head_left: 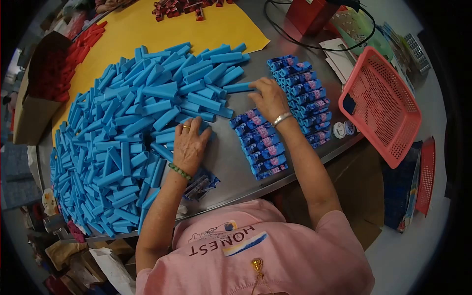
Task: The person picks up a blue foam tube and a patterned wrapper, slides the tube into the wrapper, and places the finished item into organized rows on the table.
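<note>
A large heap of light blue plastic tubes [123, 147] covers the left and middle of the metal table. My left hand [189, 145], wearing a ring and a green bead bracelet, lies at the heap's right edge, its fingers curled over a blue tube; their tips are partly hidden. My right hand [270, 101] pinches the right end of another blue tube [238, 87] beside the heap. Below that hand sits a row of blue pieces in dark printed wrappers [258, 142]. Stacked to its right are more wrapped pieces [307, 96]. Flat printed wrappers [201, 185] lie near my left wrist.
A yellow sheet [196, 22] holds small dark red pieces [177, 9] at the back. On the left stands a cardboard box [29, 108] with red pieces. A pink basket [383, 105], small round tins [339, 130] and a red box with black cable [309, 17] are right.
</note>
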The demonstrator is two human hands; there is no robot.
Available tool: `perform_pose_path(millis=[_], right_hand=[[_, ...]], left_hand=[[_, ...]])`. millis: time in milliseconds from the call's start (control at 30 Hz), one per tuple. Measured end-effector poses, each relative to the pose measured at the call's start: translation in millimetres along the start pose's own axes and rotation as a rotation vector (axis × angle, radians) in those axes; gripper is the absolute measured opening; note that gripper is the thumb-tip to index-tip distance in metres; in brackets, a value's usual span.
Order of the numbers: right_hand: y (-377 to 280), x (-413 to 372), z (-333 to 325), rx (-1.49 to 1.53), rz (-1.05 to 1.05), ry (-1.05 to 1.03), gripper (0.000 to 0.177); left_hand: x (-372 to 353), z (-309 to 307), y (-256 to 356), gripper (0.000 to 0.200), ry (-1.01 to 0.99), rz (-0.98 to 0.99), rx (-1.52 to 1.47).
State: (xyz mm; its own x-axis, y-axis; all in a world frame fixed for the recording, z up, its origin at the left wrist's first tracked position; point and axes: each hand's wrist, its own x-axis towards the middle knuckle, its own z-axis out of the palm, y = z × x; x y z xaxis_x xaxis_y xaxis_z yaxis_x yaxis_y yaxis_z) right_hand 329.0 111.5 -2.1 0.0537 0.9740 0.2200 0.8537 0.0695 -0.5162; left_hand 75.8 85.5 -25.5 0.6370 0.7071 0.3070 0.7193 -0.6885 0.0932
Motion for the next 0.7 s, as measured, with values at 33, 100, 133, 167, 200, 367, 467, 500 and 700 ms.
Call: perform_pose_path(millis=[33,100,133,167,200,367,467,500,700], right_hand=[[-2,9,1,-0.099,-0.024,0.038,0.026],[7,26,21,-0.252,-0.043,0.016,0.027],[8,31,28,-0.406,-0.059,-0.01,0.027],[9,34,30,-0.404,-0.067,-0.004,0.027],[8,35,29,-0.446,-0.069,-0.048,0.025],[-13,13,-9,-0.24,0.045,-0.1,0.021],[-34,-19,-36,0.084,-0.086,0.01,0.023],[-45,-29,-43,0.082,-0.086,-0.001,0.023],[-105,-75,-31,0.663,-0.171,-0.136,0.032]], left_hand=[[-1,-1,-1,0.025,0.009,-0.005,0.01],[-3,-1,-2,0.028,-0.005,-0.008,0.019],[-4,-2,-3,0.031,-0.022,-0.013,0.025],[-4,-5,-2,0.031,-0.016,-0.016,0.032],[-5,-9,0,0.034,-0.003,-0.037,-0.048],[-14,-38,1,0.046,0.1,-0.135,-0.329],[-16,-56,10,0.054,0.19,-0.33,-0.658],[-15,-58,14,0.054,0.188,-0.34,-0.662],[-36,-58,22,0.042,-0.024,-0.402,-1.271]])
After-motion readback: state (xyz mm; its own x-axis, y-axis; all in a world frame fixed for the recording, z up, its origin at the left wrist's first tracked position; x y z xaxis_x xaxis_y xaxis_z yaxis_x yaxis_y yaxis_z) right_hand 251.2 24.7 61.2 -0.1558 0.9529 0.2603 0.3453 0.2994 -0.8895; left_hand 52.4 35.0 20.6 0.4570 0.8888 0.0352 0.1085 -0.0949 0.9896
